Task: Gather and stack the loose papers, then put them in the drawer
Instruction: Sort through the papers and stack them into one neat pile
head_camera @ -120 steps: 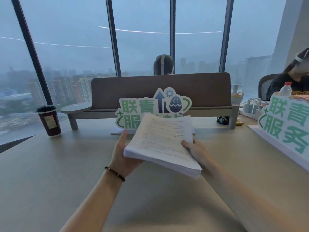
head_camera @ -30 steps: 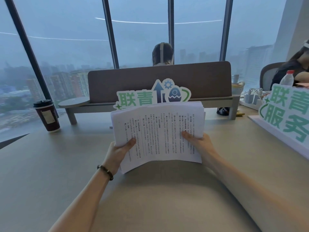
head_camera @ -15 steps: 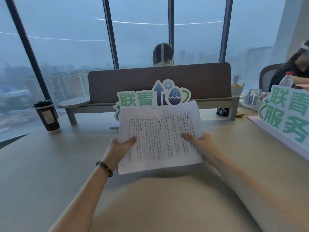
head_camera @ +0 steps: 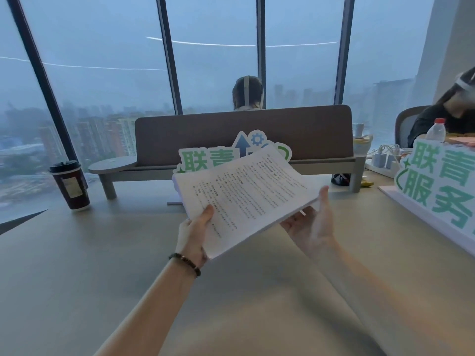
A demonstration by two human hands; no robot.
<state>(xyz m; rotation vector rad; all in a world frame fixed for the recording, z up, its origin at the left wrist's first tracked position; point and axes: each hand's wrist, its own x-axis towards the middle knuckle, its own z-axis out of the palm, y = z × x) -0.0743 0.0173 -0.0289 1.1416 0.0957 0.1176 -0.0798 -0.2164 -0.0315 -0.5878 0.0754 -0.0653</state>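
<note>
Left hand (head_camera: 193, 235): clamped on the near-left corner of the stack of papers (head_camera: 244, 199), thumb on top, fingers hidden underneath; a beaded bracelet (head_camera: 185, 263) circles the wrist.
Right hand (head_camera: 312, 224): open, palm up, under the stack's right edge; whether the fingertips touch the paper is hard to tell.
Stack of papers: held in the air above the middle of the desk (head_camera: 77, 278), tilted, its far-right corner highest; the top sheet carries printed text too small to read.
Hidden: no drawer shows; the stack covers the lower half of the green sign (head_camera: 205, 160) behind it, leaving "联青", a blue arrow and a gear.
Right edge of the desk: a second, larger green sign (head_camera: 437, 181) reads "联青" over "服务", cut off by the frame.
Far-left of the desk: a dark paper cup (head_camera: 70, 186) with a black lid, label unreadable.
Far edge: a brown divider panel (head_camera: 244, 134) on a grey shelf; behind it only the top of a person's head (head_camera: 248, 93) shows.
Far-right: a clear bottle (head_camera: 435, 131) with a red cap, white chargers and cables, and another seated person, partly cut off.
</note>
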